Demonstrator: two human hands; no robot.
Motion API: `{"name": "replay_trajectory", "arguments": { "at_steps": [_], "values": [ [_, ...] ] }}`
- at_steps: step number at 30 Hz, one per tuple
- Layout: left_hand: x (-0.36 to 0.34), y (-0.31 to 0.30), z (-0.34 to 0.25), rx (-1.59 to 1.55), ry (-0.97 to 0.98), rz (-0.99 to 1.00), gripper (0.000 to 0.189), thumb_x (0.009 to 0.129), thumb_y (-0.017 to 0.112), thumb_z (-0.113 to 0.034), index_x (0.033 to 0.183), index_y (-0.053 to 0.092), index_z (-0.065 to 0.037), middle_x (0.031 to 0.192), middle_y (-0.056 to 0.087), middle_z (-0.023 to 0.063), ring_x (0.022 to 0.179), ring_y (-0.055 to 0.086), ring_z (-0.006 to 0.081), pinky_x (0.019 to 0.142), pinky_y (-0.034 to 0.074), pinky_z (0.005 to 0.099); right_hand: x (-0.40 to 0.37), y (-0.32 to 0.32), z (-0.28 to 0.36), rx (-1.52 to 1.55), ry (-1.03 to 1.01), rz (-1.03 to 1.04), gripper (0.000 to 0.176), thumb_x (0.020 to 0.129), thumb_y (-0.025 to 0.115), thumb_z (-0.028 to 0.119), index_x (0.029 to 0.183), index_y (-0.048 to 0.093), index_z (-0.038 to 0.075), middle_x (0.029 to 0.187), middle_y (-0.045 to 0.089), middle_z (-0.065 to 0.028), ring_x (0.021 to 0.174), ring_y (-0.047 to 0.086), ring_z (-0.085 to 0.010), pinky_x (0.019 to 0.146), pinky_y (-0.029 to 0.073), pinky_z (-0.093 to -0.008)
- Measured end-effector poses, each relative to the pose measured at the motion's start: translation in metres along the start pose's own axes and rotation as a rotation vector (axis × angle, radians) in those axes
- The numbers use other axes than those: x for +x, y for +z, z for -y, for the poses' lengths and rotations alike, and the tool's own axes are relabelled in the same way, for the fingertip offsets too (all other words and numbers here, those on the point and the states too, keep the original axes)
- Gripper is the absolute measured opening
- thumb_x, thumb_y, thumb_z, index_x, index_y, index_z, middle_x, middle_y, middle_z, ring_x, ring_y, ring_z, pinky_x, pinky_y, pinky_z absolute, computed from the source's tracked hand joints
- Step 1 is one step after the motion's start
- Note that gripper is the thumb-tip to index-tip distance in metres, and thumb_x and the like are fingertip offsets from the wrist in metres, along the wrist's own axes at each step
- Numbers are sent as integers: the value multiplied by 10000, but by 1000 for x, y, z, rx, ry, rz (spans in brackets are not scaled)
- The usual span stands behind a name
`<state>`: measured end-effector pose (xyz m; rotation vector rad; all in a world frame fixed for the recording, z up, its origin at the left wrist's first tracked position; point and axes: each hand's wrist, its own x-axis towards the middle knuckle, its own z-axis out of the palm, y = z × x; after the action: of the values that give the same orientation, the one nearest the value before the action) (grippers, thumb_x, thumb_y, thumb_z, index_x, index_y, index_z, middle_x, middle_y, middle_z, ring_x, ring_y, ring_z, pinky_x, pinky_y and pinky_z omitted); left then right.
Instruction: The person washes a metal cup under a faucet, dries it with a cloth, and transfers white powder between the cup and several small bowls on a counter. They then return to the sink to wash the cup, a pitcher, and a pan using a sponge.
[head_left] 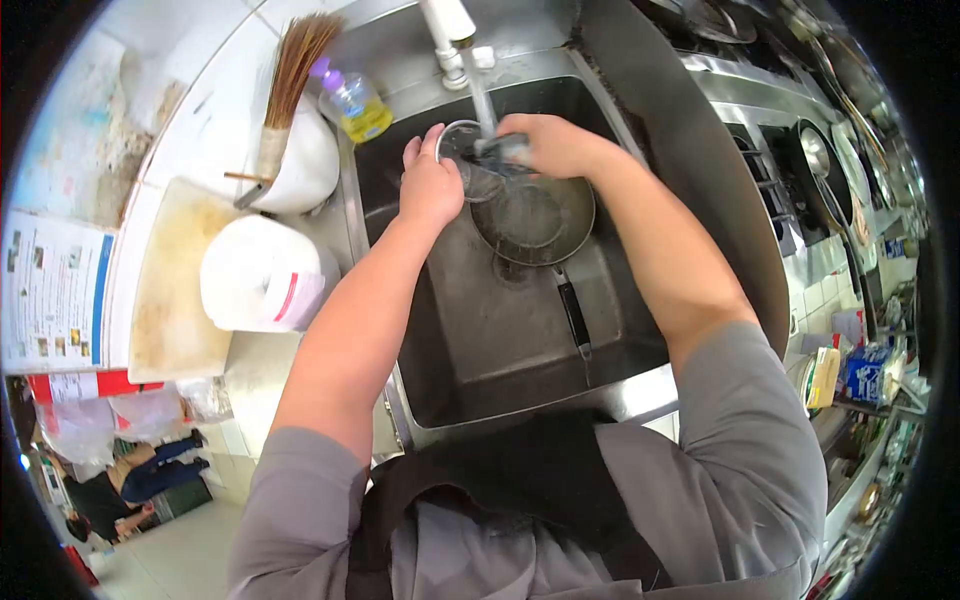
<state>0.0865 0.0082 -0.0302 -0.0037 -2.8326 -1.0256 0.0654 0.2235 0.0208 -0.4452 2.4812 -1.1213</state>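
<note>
My left hand is closed on the side of a clear round container, tilted under the tap. Closed around a dark, blurred scrubber, my right hand is at the container's mouth. Water runs from the white tap down beside my right hand. Beneath both hands a frying pan lies in the sink, its black handle pointing toward me. The container overlaps the pan's upper left edge in this view.
Left of the sink stand a soap bottle with a purple pump, a stick brush in a white holder, and a white tub. A metal partition separates the sink from the stove. Another person is far left.
</note>
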Motion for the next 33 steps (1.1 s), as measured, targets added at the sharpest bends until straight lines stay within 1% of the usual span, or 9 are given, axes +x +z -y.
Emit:
{"name": "replay_trajectory", "arguments": {
  "at_steps": [4, 10, 12, 14, 17, 20, 27, 31, 33],
  "values": [
    [11, -4, -31, 124, -4, 89, 542, 936, 449, -121, 1470, 407, -203, 1536, 312, 218, 1318, 461, 412, 1102, 389, 435, 37, 4, 2, -402, -60, -418, 411, 828, 706, 216, 1188, 583, 59, 1045, 685, -220, 968, 669, -392, 843, 534, -440],
    [7, -13, -20, 141, 334, -203, 574, 855, 509, -56, 1417, 495, -171, 1455, 392, 197, 1282, 422, 425, 1094, 366, 484, 48, 70, -6, 38, 192, -683, 593, 725, 848, 319, 1106, 545, -19, 1007, 685, -270, 931, 703, -354, 792, 556, -436],
    [7, -13, -13, 196, 476, -289, 575, 845, 517, -55, 1407, 510, -170, 1456, 390, 198, 1274, 434, 419, 1091, 371, 476, 55, 97, -9, 873, 422, -255, 553, 731, 868, 388, 1009, 565, 18, 808, 656, -112, 495, 587, -192, 389, 447, -331],
    [8, -16, -12, 210, 537, -276, 591, 843, 556, -68, 1415, 495, -202, 1464, 380, 198, 1241, 434, 430, 1048, 418, 480, 50, 120, -3, 1525, 429, -27, 469, 762, 853, 363, 989, 598, 42, 777, 632, -79, 442, 522, -187, 362, 403, -315],
    [3, -31, -19, 318, 519, -50, 590, 843, 582, -81, 1411, 493, -213, 1464, 383, 201, 1231, 436, 450, 1036, 438, 480, 46, 126, -8, 1351, 434, -115, 368, 809, 817, 324, 997, 640, 62, 747, 638, -88, 445, 548, -180, 358, 407, -331],
    [-8, -39, -29, 294, 390, 101, 563, 848, 597, -121, 1399, 494, -181, 1463, 389, 206, 1288, 416, 460, 1071, 412, 483, 46, 99, -30, 339, 124, -489, 283, 843, 774, 263, 979, 661, 43, 662, 632, -89, 472, 595, -160, 351, 405, -331],
    [-5, 16, 15, -257, 116, -250, 712, 848, 523, -18, 1510, 287, -129, 1436, 341, 276, 1299, 435, 453, 1097, 388, 462, 43, 133, -11, 1456, 447, -30, 382, 852, 754, 245, 1129, 602, 31, 792, 643, -121, 523, 615, -155, 361, 435, -346],
    [-10, -24, 1, 221, 105, 200, 673, 849, 510, -26, 1485, 375, -198, 1424, 371, 311, 1167, 547, 476, 1034, 446, 469, 46, 120, -49, -44, -79, -579, 325, 854, 728, 234, 1098, 601, 62, 834, 675, -135, 825, 710, -282, 662, 570, -432],
    [-9, -24, 5, 205, 48, 317, 666, 854, 503, -34, 1483, 380, -215, 1434, 362, 312, 1177, 544, 466, 1026, 452, 461, 48, 103, -52, -208, -229, -576, 312, 851, 735, 238, 1083, 610, 70, 867, 682, -137, 836, 708, -288, 683, 566, -427]
  ]
}}
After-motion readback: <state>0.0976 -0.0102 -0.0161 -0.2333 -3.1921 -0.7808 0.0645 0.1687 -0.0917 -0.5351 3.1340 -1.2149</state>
